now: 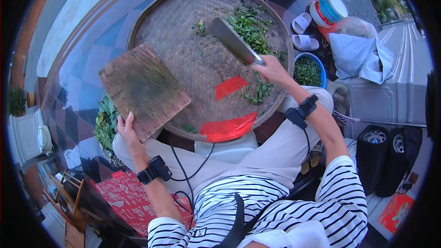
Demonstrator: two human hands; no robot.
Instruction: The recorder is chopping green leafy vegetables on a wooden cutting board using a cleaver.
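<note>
My left hand (pixel 128 129) grips the near corner of a worn wooden cutting board (pixel 143 88), which is lifted and tilted over the left edge of a round woven bamboo tray (pixel 186 51). In my right hand (pixel 271 69) is a broad-bladed cleaver (pixel 234 41), its blade pointing up and left above the tray. Chopped green leaves (pixel 249 29) lie on the tray's right side, and a smaller pile (pixel 260 93) is nearer to me. A red tape patch (pixel 231 87) sits on the weave; red plastic (pixel 229 127) covers part of the near rim.
A blue basin (pixel 324 70) of chopped greens stands right of the tray, near white slippers (pixel 301 23), a bucket (pixel 336 7) and a white sack (pixel 355 55). Leafy greens (pixel 106 124) lie at the left. Black cables (pixel 187 175) cross my lap.
</note>
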